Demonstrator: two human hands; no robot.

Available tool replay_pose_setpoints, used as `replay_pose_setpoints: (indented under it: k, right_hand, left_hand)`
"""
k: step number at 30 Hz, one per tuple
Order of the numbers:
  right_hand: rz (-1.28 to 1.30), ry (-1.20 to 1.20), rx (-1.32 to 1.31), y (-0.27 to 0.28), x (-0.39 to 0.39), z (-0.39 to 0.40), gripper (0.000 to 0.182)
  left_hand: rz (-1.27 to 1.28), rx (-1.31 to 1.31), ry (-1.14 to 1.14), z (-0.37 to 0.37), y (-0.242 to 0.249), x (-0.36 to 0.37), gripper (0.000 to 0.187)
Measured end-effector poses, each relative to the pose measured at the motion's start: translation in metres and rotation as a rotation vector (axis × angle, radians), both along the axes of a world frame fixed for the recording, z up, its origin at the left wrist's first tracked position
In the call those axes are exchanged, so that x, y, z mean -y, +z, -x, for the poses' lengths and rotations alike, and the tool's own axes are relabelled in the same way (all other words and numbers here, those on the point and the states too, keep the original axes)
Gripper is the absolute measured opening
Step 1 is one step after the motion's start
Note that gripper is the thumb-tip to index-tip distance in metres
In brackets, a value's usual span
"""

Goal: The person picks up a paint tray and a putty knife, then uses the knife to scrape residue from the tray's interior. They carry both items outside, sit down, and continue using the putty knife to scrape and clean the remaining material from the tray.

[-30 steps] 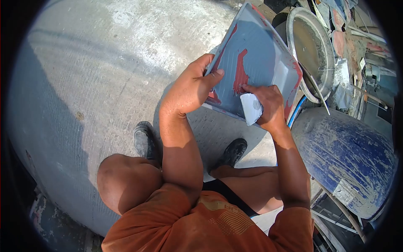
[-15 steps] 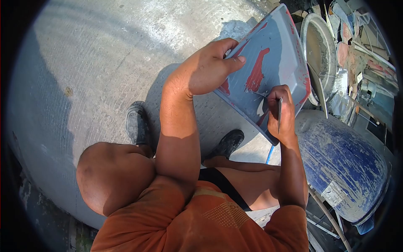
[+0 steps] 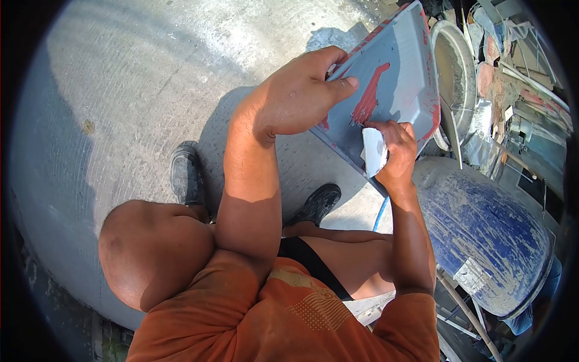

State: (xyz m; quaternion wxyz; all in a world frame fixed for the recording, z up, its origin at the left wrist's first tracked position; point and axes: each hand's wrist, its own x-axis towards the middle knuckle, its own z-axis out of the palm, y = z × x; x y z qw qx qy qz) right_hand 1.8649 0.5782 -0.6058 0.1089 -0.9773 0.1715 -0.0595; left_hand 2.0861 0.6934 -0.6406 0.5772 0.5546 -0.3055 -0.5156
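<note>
A grey shallow tray point(image 3: 401, 72) with red patches is held tilted in front of me. My left hand point(image 3: 310, 90) grips its left rim, thumb over the inside and the other fingers partly hidden behind the edge. Inside the tray's lower part, my right hand point(image 3: 395, 148) is closed around a flat white piece point(image 3: 375, 152), its broad face towards me. I cannot make out whether the piece's edge touches the tray. A long red patch point(image 3: 369, 99) runs up the tray's inner surface, just above my right fingers.
To the right lies a scuffed blue drum point(image 3: 488, 235). Beyond it stands a round tub point(image 3: 455, 72) with a pale rim, near piled scrap point(image 3: 525, 90). My shoes point(image 3: 187, 175) rest on rough concrete point(image 3: 132, 90). A pole point(image 3: 470, 314) leans at lower right.
My right hand has shifted slightly left and turned, so the white piece now shows its broad face instead of a thin edge. My left hand keeps its hold on the tray.
</note>
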Motion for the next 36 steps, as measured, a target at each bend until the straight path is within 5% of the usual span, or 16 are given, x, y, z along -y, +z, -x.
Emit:
replay_pose_setpoints:
  k: [6,14,21,29,36]
  right_hand:
    - [-0.006,-0.091,-0.077,0.001,-0.005,-0.002,0.030]
    - [-0.462,-0.165,0.077,-0.001,-0.008,0.000,0.014]
    - [-0.608,-0.628,0.234,-0.004,-0.007,-0.006,0.019]
    - [-0.151,-0.517,0.199,-0.005,0.007,-0.017,0.021]
    - [-0.052,-0.397,0.013,-0.014,0.022,-0.008,0.025]
  left_hand:
    - [-0.012,0.136,0.008,0.010,-0.006,0.006,0.035]
    - [-0.094,0.110,0.077,0.004,-0.015,0.003,0.038]
    - [-0.054,0.111,0.144,0.004,-0.017,-0.002,0.050]
    - [0.000,0.069,0.010,0.016,0.006,0.005,0.038]
    - [-0.074,0.198,-0.087,0.027,0.013,0.010,0.037]
